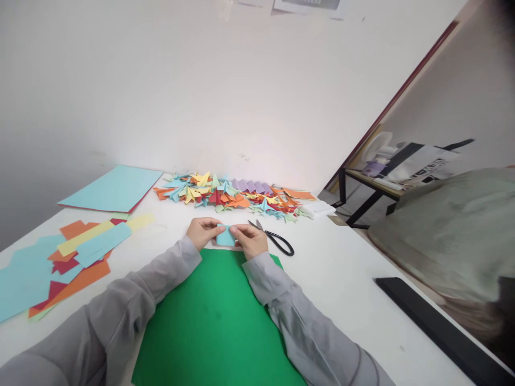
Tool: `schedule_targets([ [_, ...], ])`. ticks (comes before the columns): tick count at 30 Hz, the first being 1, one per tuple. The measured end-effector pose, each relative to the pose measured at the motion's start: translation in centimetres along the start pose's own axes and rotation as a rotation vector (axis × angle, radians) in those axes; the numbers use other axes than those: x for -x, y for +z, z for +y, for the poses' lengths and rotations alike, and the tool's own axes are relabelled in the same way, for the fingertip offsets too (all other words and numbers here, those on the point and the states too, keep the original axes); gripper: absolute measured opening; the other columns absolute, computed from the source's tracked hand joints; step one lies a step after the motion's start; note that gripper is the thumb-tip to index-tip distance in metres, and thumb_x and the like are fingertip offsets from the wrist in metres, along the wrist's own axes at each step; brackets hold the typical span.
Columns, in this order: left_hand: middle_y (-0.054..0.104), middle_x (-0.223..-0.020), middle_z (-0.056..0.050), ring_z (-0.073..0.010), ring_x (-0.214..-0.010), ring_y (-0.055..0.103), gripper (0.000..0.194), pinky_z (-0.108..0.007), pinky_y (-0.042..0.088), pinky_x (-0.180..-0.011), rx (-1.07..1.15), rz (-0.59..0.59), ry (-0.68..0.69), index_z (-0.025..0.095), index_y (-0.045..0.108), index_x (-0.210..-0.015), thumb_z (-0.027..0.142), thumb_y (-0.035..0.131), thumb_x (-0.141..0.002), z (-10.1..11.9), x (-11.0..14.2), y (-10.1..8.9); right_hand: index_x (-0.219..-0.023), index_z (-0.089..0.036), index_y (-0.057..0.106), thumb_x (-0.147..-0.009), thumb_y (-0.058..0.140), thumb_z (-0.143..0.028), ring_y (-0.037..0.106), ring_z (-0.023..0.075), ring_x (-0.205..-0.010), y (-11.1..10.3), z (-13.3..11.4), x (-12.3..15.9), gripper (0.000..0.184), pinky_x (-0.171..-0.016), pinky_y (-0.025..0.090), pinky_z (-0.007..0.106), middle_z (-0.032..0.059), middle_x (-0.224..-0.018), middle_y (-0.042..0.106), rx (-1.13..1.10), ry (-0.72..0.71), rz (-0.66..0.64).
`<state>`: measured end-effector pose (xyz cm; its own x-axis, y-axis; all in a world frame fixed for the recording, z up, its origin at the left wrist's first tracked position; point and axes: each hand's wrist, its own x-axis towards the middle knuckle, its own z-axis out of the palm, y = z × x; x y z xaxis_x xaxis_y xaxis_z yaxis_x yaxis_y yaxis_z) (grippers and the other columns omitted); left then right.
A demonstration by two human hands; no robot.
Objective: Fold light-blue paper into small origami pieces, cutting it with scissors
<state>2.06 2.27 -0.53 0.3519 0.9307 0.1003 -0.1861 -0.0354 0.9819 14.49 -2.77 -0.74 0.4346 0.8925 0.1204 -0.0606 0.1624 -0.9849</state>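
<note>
A smooth green sheet [213, 316] is laid near. At its far edge, a small blue paper rectangle [225, 239] is pinched by left hand [200, 232] and right hand [252, 240]. Black-handled scissors [270, 234] are set right; spiky folded paper [225, 199] is heaped far.

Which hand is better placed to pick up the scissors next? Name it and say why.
Probably the right hand: it is close beside the scissors, while the left hand is farther off, across the small blue paper both hold.

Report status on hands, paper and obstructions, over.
Left hand, right hand: fingers pinching small blue paper. Scissors beside right hand, not touching paper.
</note>
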Motion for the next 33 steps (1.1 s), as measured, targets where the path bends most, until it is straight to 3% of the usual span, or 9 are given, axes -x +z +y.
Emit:
schedule_targets([
  [17, 0.058, -0.047, 0.0, -0.0087, -0.042, 0.051, 0.027, -0.021, 0.043, -0.043, -0.018, -0.011, -0.01, 0.009, 0.062, -0.059, 0.027, 0.072, -0.042, 0.0, 0.0, 0.0, -0.053, -0.017, 0.061, -0.048, 0.07, -0.032, 0.044, 0.0069, -0.034, -0.3, -0.2, 0.1, 0.018, -0.036, 0.036, 0.021, -0.0053, -0.041, 0.052, 0.003, 0.026, -0.021],
  [33, 0.057, -0.046, 0.0, -0.0087, -0.043, 0.051, 0.024, -0.021, 0.042, -0.043, 0.132, -0.012, -0.084, 0.01, 0.059, -0.054, 0.028, 0.072, -0.044, -0.5, -0.4, 0.0, -0.051, -0.018, 0.057, -0.044, 0.072, -0.03, 0.044, 0.0074, -0.037, -0.5, 1.2, -0.7, 0.02, -0.036, 0.033, 0.021, -0.006, -0.044, 0.051, -0.184, 0.187, -0.035],
])
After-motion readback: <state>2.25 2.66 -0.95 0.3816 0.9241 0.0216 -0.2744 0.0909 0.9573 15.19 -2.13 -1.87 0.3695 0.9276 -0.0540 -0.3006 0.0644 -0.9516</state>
